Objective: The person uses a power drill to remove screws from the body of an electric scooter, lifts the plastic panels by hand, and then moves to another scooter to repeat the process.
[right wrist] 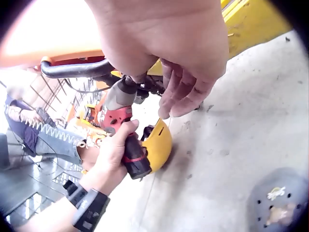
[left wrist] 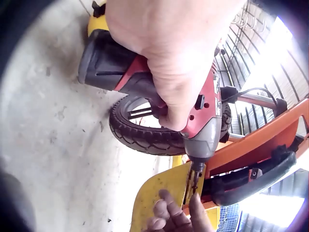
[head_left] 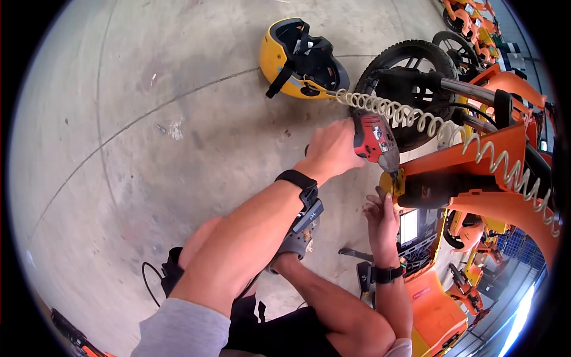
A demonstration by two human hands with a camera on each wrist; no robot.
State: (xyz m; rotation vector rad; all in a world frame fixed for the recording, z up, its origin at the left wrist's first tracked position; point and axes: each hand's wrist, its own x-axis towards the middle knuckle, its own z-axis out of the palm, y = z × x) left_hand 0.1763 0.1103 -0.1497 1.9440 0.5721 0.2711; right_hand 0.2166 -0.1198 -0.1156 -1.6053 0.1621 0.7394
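My left hand [head_left: 336,149] grips a red and black cordless driver [head_left: 376,140] around its handle. The driver's grey nose points toward me, and its bit [left wrist: 197,173] meets the edge of a yellow panel [left wrist: 157,188] on an orange scooter [head_left: 499,208]. My right hand [head_left: 383,229] reaches up from below, one fingertip right beside the bit's end. Its other fingers [left wrist: 166,205] are spread loosely before the yellow panel in the left wrist view. In the right wrist view the same hand's back covers much of the panel.
A yellow helmet [head_left: 279,77] lies upturned on the concrete floor [head_left: 148,149] near the black front wheel [head_left: 410,59]. A coiled pale cord [head_left: 428,122] stretches from it across the scooter. More orange scooters [head_left: 470,232] stand right. Another person [right wrist: 29,125] appears in the right wrist view.
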